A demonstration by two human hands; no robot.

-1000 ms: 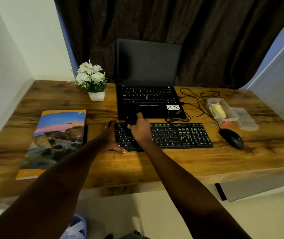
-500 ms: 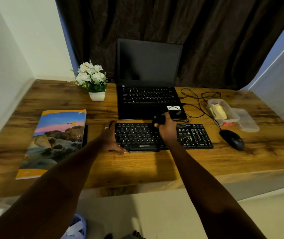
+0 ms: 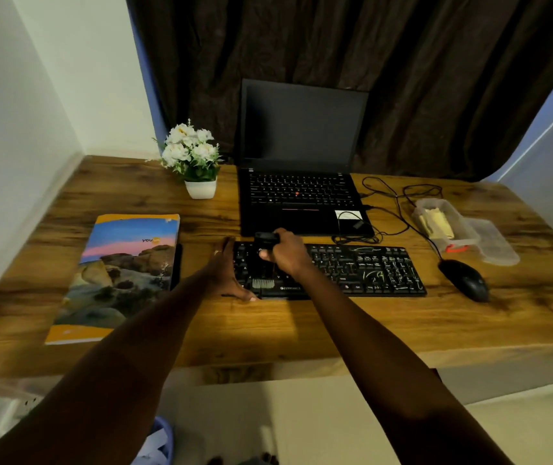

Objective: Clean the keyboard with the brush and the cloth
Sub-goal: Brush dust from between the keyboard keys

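A black keyboard (image 3: 362, 270) lies on the wooden desk in front of the laptop. White scribble marks cover its right-hand keys. My right hand (image 3: 287, 255) grips a small black brush (image 3: 264, 263) over the keyboard's left part, with the grey bristles down on the front key rows. My left hand (image 3: 226, 275) rests open against the keyboard's left end, fingers straight and thumb at the front corner. A yellowish cloth (image 3: 436, 223) sits folded in a clear plastic box at the right.
An open black laptop (image 3: 302, 182) stands behind the keyboard, with cables (image 3: 392, 209) trailing right. A black mouse (image 3: 464, 280) lies right of the keyboard. A clear box (image 3: 468, 234) and lid sit beyond it. A book (image 3: 117, 276) and flower pot (image 3: 198, 162) are at left.
My right hand with the brush swept right to the keyboard's middle, then came back to its left part. My left hand stayed at the keyboard's left end.
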